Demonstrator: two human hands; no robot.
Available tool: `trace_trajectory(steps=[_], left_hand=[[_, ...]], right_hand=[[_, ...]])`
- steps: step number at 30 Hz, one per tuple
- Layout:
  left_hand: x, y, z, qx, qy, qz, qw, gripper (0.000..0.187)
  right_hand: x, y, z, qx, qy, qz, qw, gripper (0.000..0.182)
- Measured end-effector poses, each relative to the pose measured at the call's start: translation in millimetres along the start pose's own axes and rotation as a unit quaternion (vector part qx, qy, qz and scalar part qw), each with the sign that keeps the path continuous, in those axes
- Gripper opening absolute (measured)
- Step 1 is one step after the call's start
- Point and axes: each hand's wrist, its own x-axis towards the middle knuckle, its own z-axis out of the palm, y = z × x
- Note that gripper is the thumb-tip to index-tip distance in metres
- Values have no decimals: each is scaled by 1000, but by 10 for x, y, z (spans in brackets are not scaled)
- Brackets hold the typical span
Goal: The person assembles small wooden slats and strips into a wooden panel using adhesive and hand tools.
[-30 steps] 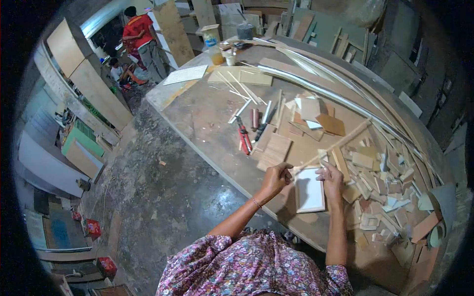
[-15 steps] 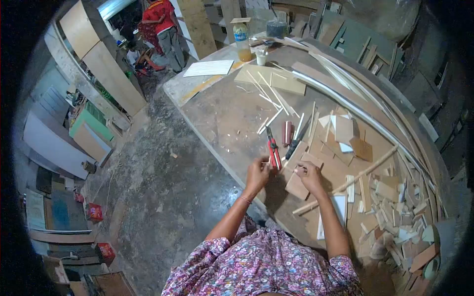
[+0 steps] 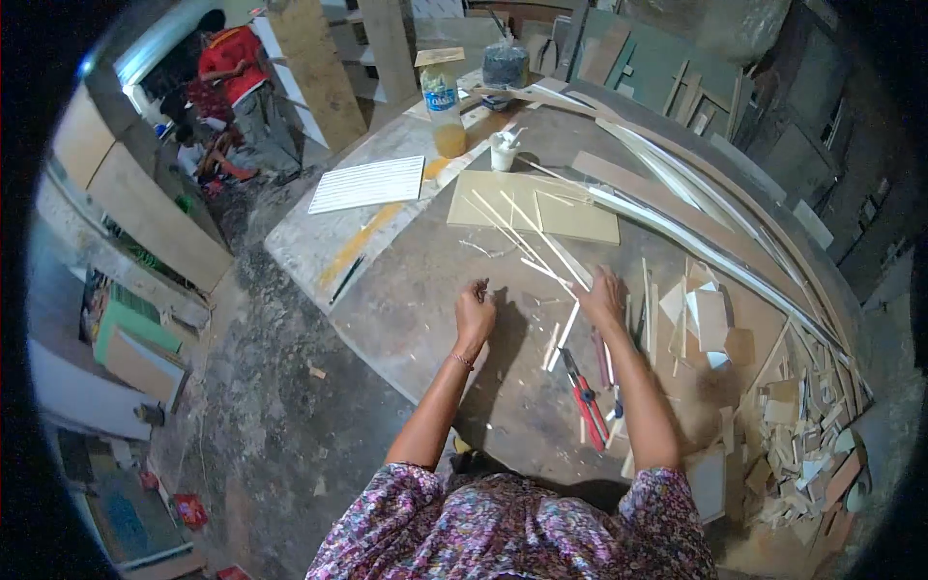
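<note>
My left hand (image 3: 475, 314) is raised over the table's left part, its fingers curled together; whatever they hold, if anything, I cannot make out. To the right, my right hand (image 3: 604, 298) has its bent fingers closed at the ends of some thin wooden strips (image 3: 523, 238). A short pale strip (image 3: 564, 336) lies just below those fingers. Nearer to me is a red-handled cutting tool (image 3: 587, 404) with a dark tip. Beside it, partly behind my right forearm, lies a dark red cylindrical piece (image 3: 601, 360).
A flat board (image 3: 464, 201) lies beneath the strips' far ends. Beyond it stand a white cup (image 3: 504, 153), a bottle (image 3: 446, 121) and a dark container (image 3: 506, 68). Offcuts (image 3: 802, 435) pile up at right; long curved strips (image 3: 715, 232) edge the table. A person in red (image 3: 237, 72) stands far left.
Both hands have moved forward, away from the red-handled tool. The right hand has reached the wooden strips, and the left has come over the table's left part. The view has shifted.
</note>
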Motion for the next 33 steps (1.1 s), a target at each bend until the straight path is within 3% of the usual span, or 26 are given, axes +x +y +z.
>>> trace_trajectory(steps=[2, 6, 10, 13, 14, 16, 17, 19, 20, 22, 23, 25, 26, 27, 30, 32, 33], left_hand=[[338, -34, -40, -7, 2, -7, 1000, 29], [982, -329, 121, -106, -9, -42, 993, 31], [1301, -479, 321, -41, -70, 26, 996, 23], [1304, -384, 454, -206, -197, -4, 959, 18], [1339, -352, 436, -170, -206, 4, 964, 16], [1406, -206, 344, -99, -226, 22, 969, 13], [1419, -123, 282, -177, -187, 67, 964, 13], [1627, -93, 188, -167, -143, 77, 973, 14], [1775, -104, 148, -162, -120, 81, 976, 15], [2135, -256, 157, -42, -65, 152, 985, 16], [2315, -315, 177, 6, -55, 179, 982, 19], [2626, -340, 214, 103, -36, 231, 967, 25], [2749, -337, 246, 143, -25, 232, 962, 30], [2856, -307, 273, 184, -14, 233, 955, 36], [3106, -280, 405, 219, -40, 180, 958, 57], [3197, -272, 505, 208, -92, 110, 968, 61], [3180, -235, 518, 209, -92, 116, 967, 63]], right_hand=[[229, -214, 170, -43, 16, 13, 999, 56], [541, -574, 440, -81, -13, 79, 993, 79], [658, -796, 680, -104, -26, 87, 990, 91], [708, -765, 826, -127, -21, 68, 989, 86], [726, -727, 869, -135, -17, 60, 989, 84], [757, -605, 881, -153, 34, 29, 987, 59], [776, -510, 891, -161, 43, 22, 986, 50], [794, -363, 845, -184, 75, 20, 980, 24], [808, -281, 809, -175, 73, 34, 981, 23], [828, -43, 714, -158, 70, 62, 983, 21], [840, 217, 742, -175, 120, -1, 977, 26], [852, 220, 545, -149, 83, 91, 981, 27], [854, 230, 475, -134, 65, 138, 979, 28], [857, 319, 447, -86, 117, 79, 986, 33], [977, 480, 431, -112, 205, 49, 971, 42], [1067, 492, 426, -51, 162, 166, 971, 49], [1115, 492, 421, -20, 139, 222, 965, 52]])
